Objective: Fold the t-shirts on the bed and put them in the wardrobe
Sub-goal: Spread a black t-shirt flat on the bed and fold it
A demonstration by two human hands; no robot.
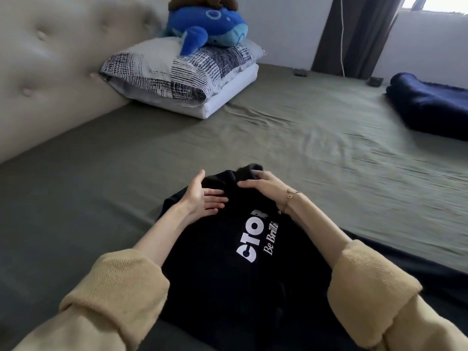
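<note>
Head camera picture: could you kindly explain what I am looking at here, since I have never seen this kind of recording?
There is no robot; a person wears one wide-angle camera on the head, looking forward and down at their own arms in tan sleeves. On the olive bed sheet lies a black t-shirt with white lettering. The left hand rests flat on it with straight fingers, while the right hand grips a fold of fabric at its far end. Further back, stacked pillows carry a blue plush whale, and a dark blue blanket lies to the right.
</note>
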